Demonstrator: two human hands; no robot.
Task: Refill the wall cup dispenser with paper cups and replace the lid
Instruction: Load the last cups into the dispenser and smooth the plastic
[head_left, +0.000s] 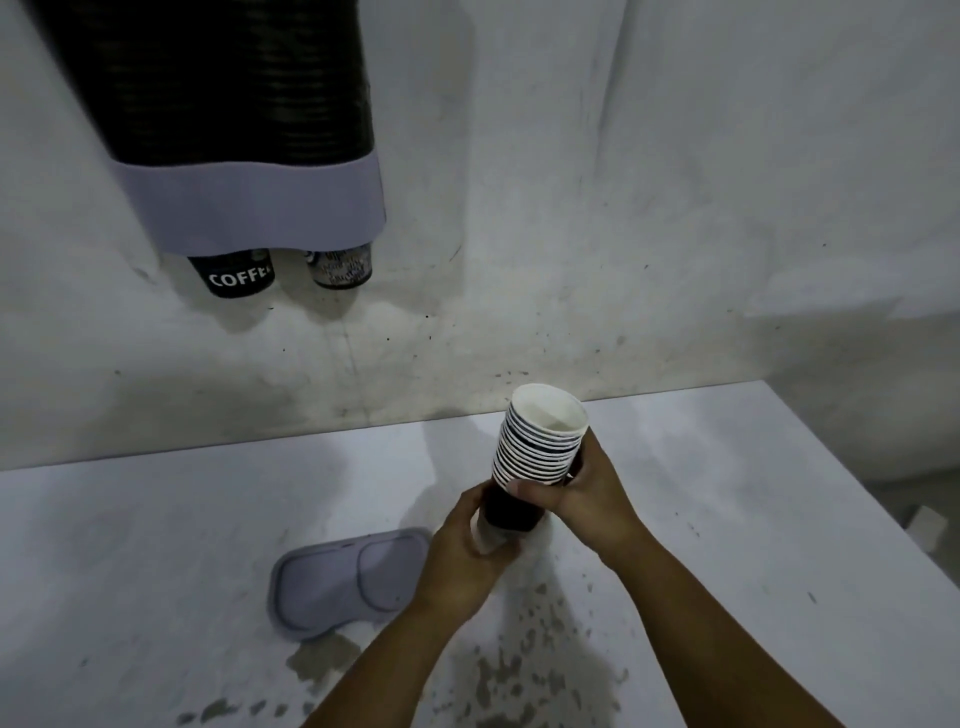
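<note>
A stack of paper cups (537, 441), white inside with dark sides, stands tilted above the table, mouth up. My left hand (462, 551) wraps its lower end and my right hand (582, 499) grips its middle. The wall cup dispenser (244, 197) hangs at the upper left: a dark see-through tube over a grey base. Two cup bottoms poke out below it, one marked COFFEE (234, 273), one patterned (340, 267). The grey lid (345, 579) lies flat on the table, left of my left hand.
The white table (130, 571) meets a scuffed white wall (623, 208) at the back. Chipped paint patches (524, 660) mark the table near its front. The table's right edge (852, 493) drops off, with a small white box (924, 527) beyond it.
</note>
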